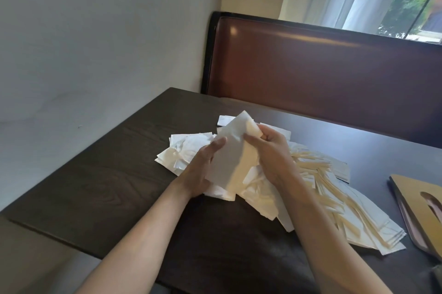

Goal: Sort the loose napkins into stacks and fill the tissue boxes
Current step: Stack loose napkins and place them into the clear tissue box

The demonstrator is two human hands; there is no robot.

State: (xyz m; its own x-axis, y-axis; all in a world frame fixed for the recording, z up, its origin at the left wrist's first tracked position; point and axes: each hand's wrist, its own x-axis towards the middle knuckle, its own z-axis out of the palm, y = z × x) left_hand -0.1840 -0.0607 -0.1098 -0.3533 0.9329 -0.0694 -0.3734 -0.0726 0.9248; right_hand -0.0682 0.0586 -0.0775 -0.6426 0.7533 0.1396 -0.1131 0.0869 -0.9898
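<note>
A small bundle of white napkins (233, 150) is held upright between two bare hands above a dark wooden desk (102, 174), where the sorting appears to be at an early stage. The bundle is steadied along its left edge by the left hand (203, 166), whose fingers lie mostly straight against the paper, while its upper right corner is pinched by the curled fingers (257, 137) of the right hand (270, 150). Beneath and around the hands, a loose heap of napkins (311, 188) is spread across the desk, fanned out toward the right, with a rougher cluster (184, 152) lying to the left; no squared stack is yet to be seen. At the right edge of the view, a flat tan tissue box cover with an oval slot (416, 200) is partly visible, and whether anything has been loaded into it cannot be told. Most of the stacking, and seemingly all of the filling, is judged to remain.
</note>
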